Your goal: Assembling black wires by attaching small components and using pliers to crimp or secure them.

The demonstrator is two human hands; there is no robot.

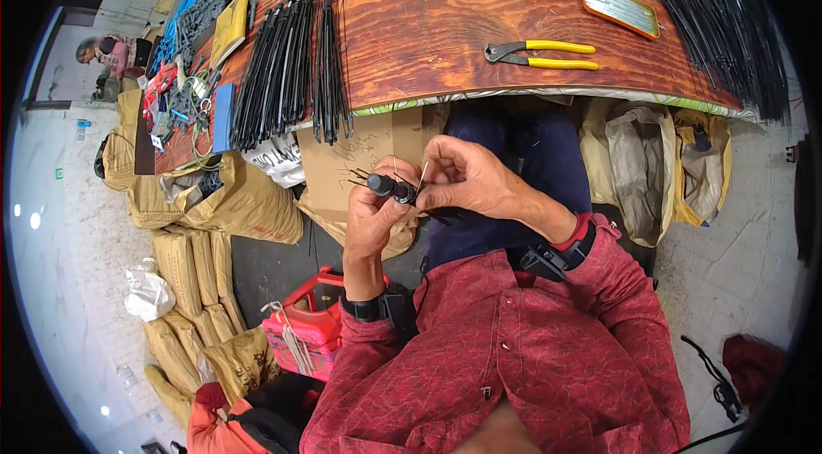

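Note:
My left hand (368, 227) is closed around a short black cylindrical piece (382, 185) with a rounded knob on its end. Thin dark rods (360, 177) stick out beside it, past my fingers. My right hand (473, 180) comes in from the right, thumb and forefinger pinched against the piece's side. A thin, pale, wire-like pin (422, 174) stands up at those fingertips. Both hands are held above my lap, just off the table's near edge. Where the pin's lower end meets the black piece is hidden by my fingers.
On the wooden table (428, 43) lie yellow-handled pincers (548, 55), a tin of thin silvery wires (618, 9) and bundles of black rods (278, 69). Sacks (629, 163) flank my legs; a red basket (308, 326) stands at left. Another person (111, 56) is far left.

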